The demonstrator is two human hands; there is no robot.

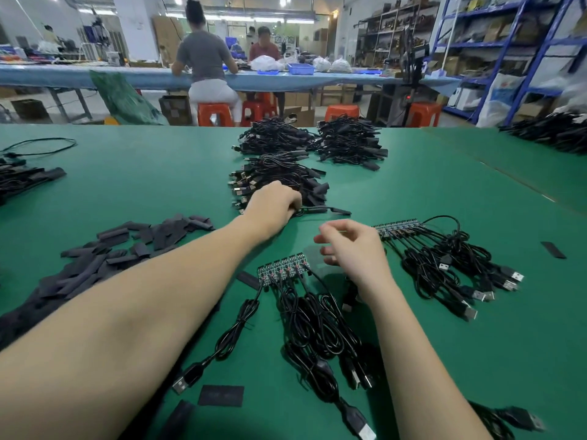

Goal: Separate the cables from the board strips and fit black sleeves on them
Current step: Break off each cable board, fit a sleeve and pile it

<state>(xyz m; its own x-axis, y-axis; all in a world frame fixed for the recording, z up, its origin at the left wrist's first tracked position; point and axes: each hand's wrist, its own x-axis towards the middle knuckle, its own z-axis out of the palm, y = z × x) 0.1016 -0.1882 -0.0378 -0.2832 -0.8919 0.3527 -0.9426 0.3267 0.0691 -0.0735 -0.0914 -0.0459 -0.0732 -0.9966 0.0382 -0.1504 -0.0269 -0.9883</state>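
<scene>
Your left hand point(274, 203) reached to the near edge of the finished cable pile point(279, 182) on the green table point(413, 192), fingers closed on a sleeved cable point(324, 211) lying there. Your right hand point(352, 246) hovered half-curled and empty between two board strips: the near board strip point(282, 269) and the far board strip point(398, 227), cables attached. Loose black sleeves point(127, 249) lay heaped at your left.

Factory assembly floor: long green worktable point(413, 192) stacked with bundled black USB cables point(276, 173), loose black sleeves point(104, 258) and board strips point(282, 269), workers on orange stools point(214, 113) at a blue bench point(95, 76), blue storage racks point(508, 42) with boxes.
</scene>
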